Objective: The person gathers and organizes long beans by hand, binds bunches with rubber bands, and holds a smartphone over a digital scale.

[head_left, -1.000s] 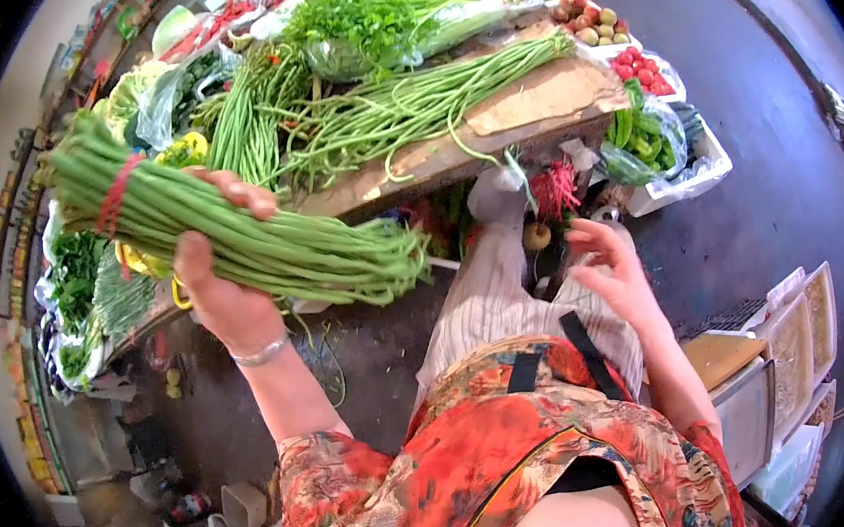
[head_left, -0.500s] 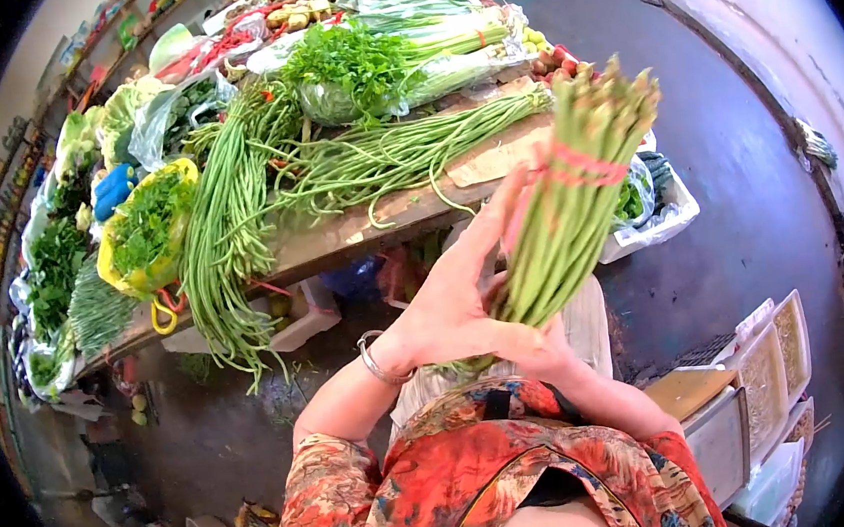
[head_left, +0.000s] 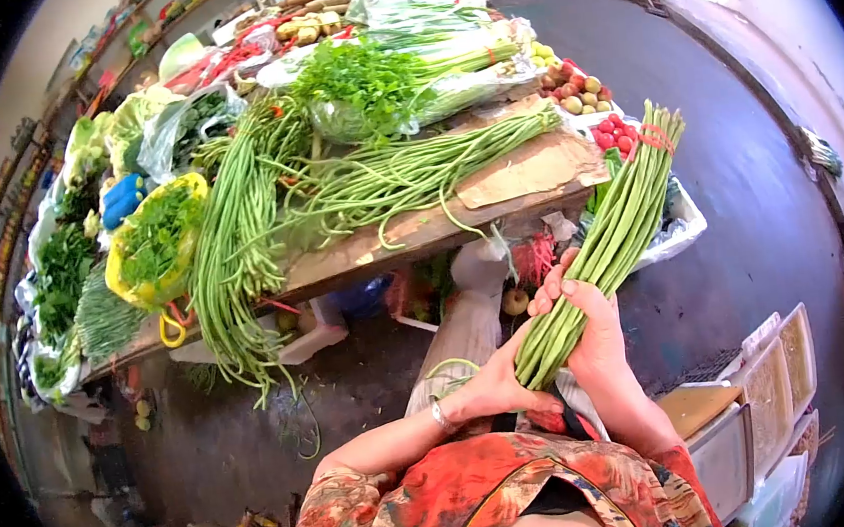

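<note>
A bundle of long green beans (head_left: 606,242) slants up and to the right in front of my body, with a red band round its upper end. My right hand (head_left: 591,324) is wrapped round the lower middle of the bundle. Lower down, my left hand (head_left: 503,382) cups the bottom end, its fingers partly hidden behind the beans. Loose long beans (head_left: 424,168) lie on the wooden table (head_left: 371,258), and another heap of long beans (head_left: 235,250) hangs over its front edge.
Leafy greens (head_left: 361,83) lie on the table. A yellow bag of greens (head_left: 159,241) is at the left. Tomatoes (head_left: 615,134) and a white box (head_left: 685,230) are at the right end. Stacked plastic containers (head_left: 725,453) stand at the lower right.
The banded bundle has gone from the left, over the table, to the front of my body at the right. My right hand, empty at first, now grips it; my left hand has shifted to its lower end.
</note>
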The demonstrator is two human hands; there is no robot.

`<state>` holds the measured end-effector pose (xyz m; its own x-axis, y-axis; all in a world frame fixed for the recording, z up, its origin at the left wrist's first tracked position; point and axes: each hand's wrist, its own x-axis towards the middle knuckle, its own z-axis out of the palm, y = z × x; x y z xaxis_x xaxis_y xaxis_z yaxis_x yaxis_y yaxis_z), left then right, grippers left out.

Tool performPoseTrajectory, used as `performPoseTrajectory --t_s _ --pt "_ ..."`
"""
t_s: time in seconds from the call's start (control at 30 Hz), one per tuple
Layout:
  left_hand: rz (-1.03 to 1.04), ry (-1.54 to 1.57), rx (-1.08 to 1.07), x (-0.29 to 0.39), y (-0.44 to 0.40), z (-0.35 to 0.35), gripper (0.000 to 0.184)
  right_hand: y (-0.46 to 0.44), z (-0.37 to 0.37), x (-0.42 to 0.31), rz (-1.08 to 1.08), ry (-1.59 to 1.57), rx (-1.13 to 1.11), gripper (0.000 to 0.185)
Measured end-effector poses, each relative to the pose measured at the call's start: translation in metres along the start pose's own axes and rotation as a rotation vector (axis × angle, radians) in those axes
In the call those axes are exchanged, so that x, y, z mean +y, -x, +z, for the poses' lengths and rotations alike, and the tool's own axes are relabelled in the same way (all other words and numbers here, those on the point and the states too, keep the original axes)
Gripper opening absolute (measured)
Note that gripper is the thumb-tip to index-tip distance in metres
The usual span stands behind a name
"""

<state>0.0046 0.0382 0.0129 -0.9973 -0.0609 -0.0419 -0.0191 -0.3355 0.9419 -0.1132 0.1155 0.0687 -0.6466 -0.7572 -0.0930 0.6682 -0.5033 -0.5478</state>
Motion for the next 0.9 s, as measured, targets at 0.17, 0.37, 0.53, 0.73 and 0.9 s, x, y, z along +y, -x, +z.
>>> performPoseTrajectory --t_s 0.17,0.37,0.53,0.73,0.9 --pt "-0.010 -0.093 0.153 -0.001 -0.001 0.007 0.069 -0.003 0.001 -0.001 0.005 -0.002 0.003 0.032" --pt "0.068 -0.463 0.184 0.048 -0.011 -0.010 0.051 -0.015 0.022 -0.019 -0.062 -0.091 -0.191 0.037" --pt "0.039 -1.021 0.182 0.153 -0.012 -0.016 0.050 -0.032 0.065 -0.036 -0.108 -0.078 -0.200 0.037" --pt "0.106 -1.535 0.279 0.240 -0.044 -0.035 0.043 -0.098 0.109 -0.057 -0.102 -0.241 -0.364 0.035" --pt "0.279 -1.697 0.344 0.290 -0.122 -0.097 0.032 -0.195 0.099 -0.073 -0.103 -0.192 -0.317 0.036"
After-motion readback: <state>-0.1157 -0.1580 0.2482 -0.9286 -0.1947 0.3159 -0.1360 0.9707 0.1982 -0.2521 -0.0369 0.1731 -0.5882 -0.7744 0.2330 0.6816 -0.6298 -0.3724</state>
